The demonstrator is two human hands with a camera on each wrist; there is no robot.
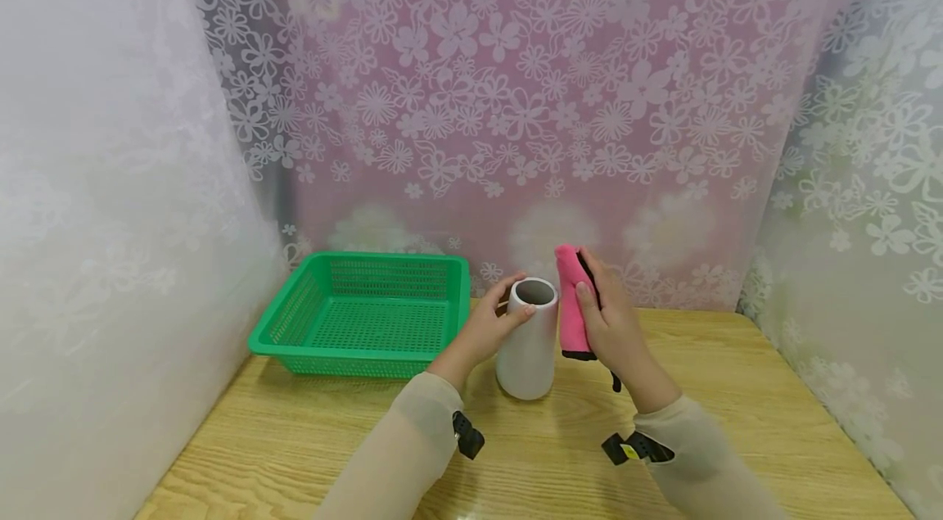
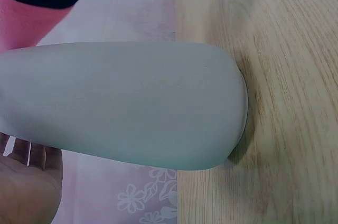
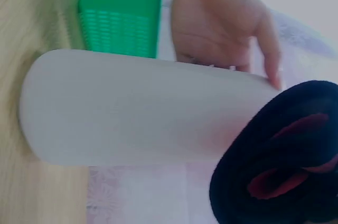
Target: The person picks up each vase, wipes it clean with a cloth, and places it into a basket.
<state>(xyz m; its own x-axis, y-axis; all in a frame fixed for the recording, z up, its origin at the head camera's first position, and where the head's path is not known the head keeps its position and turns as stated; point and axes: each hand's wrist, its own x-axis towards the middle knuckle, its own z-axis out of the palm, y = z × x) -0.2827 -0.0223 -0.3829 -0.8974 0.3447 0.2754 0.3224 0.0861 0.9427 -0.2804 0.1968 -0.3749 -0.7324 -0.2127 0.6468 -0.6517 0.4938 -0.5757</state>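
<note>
A tall white vase (image 1: 526,356) with a round open mouth stands upright on the table. My left hand (image 1: 489,327) holds it near the rim, thumb at the front and fingers round the far left side. In the right wrist view, that hand (image 3: 222,28) lies along the vase's upper part. My right hand (image 1: 615,327) grips a rolled pink cloth (image 1: 570,307) with black edging, held upright just right of the vase. A black strap end (image 1: 615,381) hangs below it. The right wrist view shows the black end of the roll (image 3: 274,155), folded in layers.
A green perforated plastic basket (image 1: 361,356) sits at the back left of the wooden table (image 1: 707,389), left of the vase. Flower-patterned curtains (image 1: 516,94) hang behind the table and at both sides. Each sleeve carries a black wrist device (image 1: 467,434).
</note>
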